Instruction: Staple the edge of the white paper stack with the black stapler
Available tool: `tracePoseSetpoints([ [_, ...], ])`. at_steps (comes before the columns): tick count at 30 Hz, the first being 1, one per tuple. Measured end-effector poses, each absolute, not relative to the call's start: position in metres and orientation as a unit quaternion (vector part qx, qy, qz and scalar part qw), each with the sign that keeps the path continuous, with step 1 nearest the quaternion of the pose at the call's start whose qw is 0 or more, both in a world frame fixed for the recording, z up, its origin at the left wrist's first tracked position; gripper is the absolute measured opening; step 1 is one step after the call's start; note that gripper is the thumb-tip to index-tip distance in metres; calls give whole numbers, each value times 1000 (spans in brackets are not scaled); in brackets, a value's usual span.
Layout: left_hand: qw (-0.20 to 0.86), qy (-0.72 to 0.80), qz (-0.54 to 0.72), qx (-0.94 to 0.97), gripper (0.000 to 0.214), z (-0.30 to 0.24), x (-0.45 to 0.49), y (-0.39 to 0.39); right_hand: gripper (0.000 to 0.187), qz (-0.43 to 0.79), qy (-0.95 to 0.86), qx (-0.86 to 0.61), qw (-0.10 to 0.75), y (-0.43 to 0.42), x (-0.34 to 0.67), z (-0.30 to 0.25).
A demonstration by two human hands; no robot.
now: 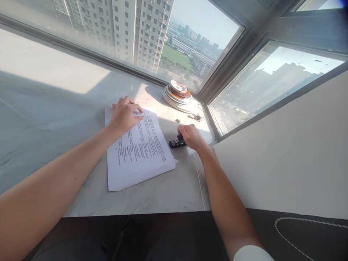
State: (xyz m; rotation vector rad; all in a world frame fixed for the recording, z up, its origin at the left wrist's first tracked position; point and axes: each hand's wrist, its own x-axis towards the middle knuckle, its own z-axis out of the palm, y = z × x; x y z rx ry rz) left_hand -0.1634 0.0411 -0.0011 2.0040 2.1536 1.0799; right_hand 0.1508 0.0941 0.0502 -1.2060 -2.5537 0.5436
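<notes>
Sheets [144,170] lie stacked, one corner [176,161] protruding; any fastening unclear. Your left hand [125,115] rests spread on them; your right hand [191,136] clasps the black stapler [175,144] alongside.

Printed papers [140,156] (black stapler [174,144] beside).

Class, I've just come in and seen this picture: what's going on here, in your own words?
A person is working at a pale windowsill. Their left hand rests on the far part of some printed sheets. The fingers of their right hand are on what looks like a black stapler, just right of the sheets. Farther back sits a round stack.
</notes>
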Motion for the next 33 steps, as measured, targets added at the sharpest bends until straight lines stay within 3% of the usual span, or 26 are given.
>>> tracePoseSetpoints([
  [8, 9, 664, 327, 672, 15, 0, -159, 42, 53, 127, -835, -472, 252, 121, 155, 28],
  [15, -44, 628, 297, 718, 15, 3, -155, 39, 57, 81, -826, -425, 362, 125, 140, 16],
  [18, -41, 584, 308, 750, 15, 5, -150, 37, 55, 67, -819, -434, 371, 125, 137, 14],
  [24, 127, 392, 236, 880, 26, 8, -133, 30, 52, 68, -816, -458, 346, 125, 139, 14],
  [33, 115, 346, 204, 908, 31, 10, -127, 26, 52, 80, -807, -473, 344, 125, 138, 15],
])
